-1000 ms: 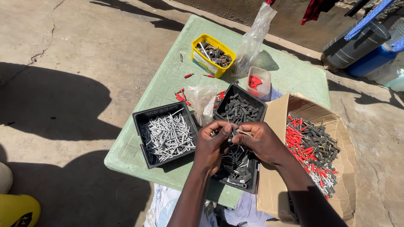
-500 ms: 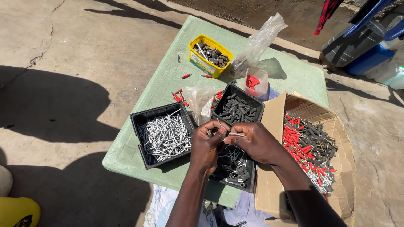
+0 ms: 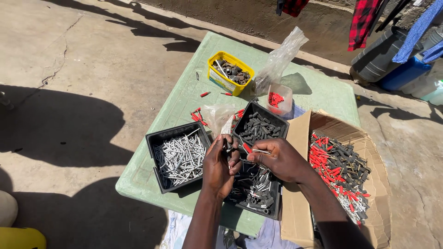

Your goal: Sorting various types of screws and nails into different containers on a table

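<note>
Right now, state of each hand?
Left hand: closed, pinching a small dark piece; exact kind cannot be told.
Right hand: closed, holding a thin silver pin with a red end.

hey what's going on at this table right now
A person's left hand and right hand meet over a black tray of dark plugs, pinching a red plug with a silver screw. Beside them sit a black tray of silver screws and a cardboard box of mixed pieces.

Hard sunlight throws dark shadows across the cracked concrete floor [image 3: 78, 60]. A pale green table [image 3: 184, 97] stands at centre; toward one o'clock, checked clothes [image 3: 364, 20] hang before a rough wall [image 3: 240, 16]
</note>
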